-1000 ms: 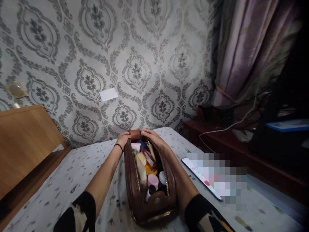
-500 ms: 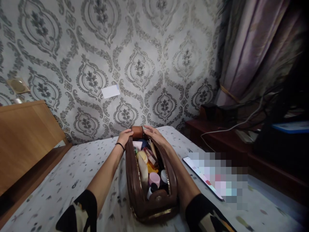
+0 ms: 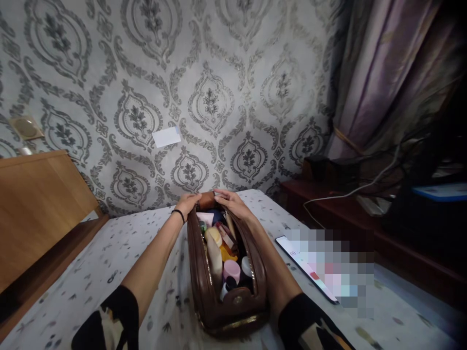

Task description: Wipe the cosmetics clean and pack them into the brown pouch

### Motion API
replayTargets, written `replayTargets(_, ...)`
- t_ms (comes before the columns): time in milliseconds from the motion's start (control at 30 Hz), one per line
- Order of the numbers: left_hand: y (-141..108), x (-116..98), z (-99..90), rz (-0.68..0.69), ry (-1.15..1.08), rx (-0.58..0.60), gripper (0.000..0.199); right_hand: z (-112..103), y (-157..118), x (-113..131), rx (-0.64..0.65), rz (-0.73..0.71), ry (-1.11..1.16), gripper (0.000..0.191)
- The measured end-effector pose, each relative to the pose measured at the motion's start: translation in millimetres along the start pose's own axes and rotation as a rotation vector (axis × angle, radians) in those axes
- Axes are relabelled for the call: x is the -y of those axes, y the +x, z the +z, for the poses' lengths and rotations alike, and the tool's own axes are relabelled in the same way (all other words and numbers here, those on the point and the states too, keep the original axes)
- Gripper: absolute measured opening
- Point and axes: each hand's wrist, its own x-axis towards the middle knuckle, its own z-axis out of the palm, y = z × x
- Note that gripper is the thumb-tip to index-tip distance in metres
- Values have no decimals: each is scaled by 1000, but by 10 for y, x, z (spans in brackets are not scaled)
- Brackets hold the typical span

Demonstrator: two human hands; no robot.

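A brown leather cosmetic bag (image 3: 204, 311) rests on the patterned sheet with its long zip opening spread wide. My left hand (image 3: 188, 203) is closed on the far left corner, by the lighter tan strap (image 3: 207, 200). At the strap's other end my right hand (image 3: 233, 204) grips the far right corner, its index finger fairly straight. Inside are a pink-lidded jar (image 3: 231, 271), a white-lidded jar (image 3: 247, 266), a pale tube (image 3: 215, 260), a yellow round container (image 3: 213, 236) and a small black-capped bottle (image 3: 229, 286). Deeper contents are hidden.
A phone (image 3: 306, 270) lies to the right on the sheet, partly behind a pixelated patch. Beyond it stands a dark red cabinet (image 3: 328, 214) with a white cable (image 3: 350, 196). A wooden headboard (image 3: 40, 209) is at left, and patterned wallpaper covers the wall behind.
The bag's far end and the strap have shifted slightly left, and the strap is now tilted. My left hand has moved a little left with it. The contents look the same.
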Motion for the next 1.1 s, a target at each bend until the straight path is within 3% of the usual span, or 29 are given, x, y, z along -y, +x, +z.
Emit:
replayTargets(200, -14, -35, 4, 3, 64, 13, 24, 29, 0, 43, 10, -42, -5, 48)
replayTargets(367, -65, -19, 1, 58, 2, -18, 38, 43, 27, 44, -7, -72, -11, 51)
replayTargets(533, -97, -52, 66, 75, -82, 4, 31, 50, 27, 52, -31, -87, -16, 54)
replayTargets(700, -133, -79, 84, 99, -144, 2, 38, 69, 34, 53, -56, -87, -26, 57)
replayTargets(1100, -292, -125, 81, 173, -104, -34, 24, 134, -3, 139, 30, -116, -99, 18)
